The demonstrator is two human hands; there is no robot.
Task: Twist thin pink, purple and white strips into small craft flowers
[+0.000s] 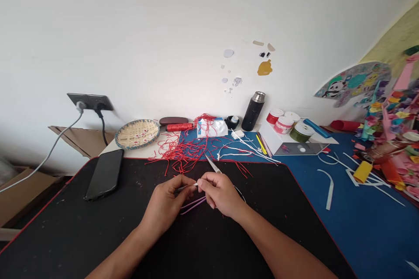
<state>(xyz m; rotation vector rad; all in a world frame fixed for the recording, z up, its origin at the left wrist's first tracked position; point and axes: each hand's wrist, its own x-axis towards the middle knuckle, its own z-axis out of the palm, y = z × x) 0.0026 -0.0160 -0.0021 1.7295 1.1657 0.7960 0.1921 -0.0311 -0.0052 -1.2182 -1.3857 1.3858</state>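
My left hand [165,205] pinches a thin white strip [187,187] between thumb and fingers, and its tip meets the fingertips of my right hand [220,194]. My right hand grips a slim pointed steel tool [212,165], either scissors or tweezers, with its tip aimed away from me. Under both hands lie loops of purple cord [193,205] on the black desk mat [75,222]. A thin dark wire loop [240,192] curves beside my right hand. A tangle of red cord [183,154] spreads just beyond the tool's tip.
A black phone [104,174] lies on the mat at left. Along the wall stand a woven basket [137,134], a red spool [179,127], a black flask [253,111] and several jars. White strips lie on a blue mat [343,222] at right, beside a heap of colourful paper crafts [393,139].
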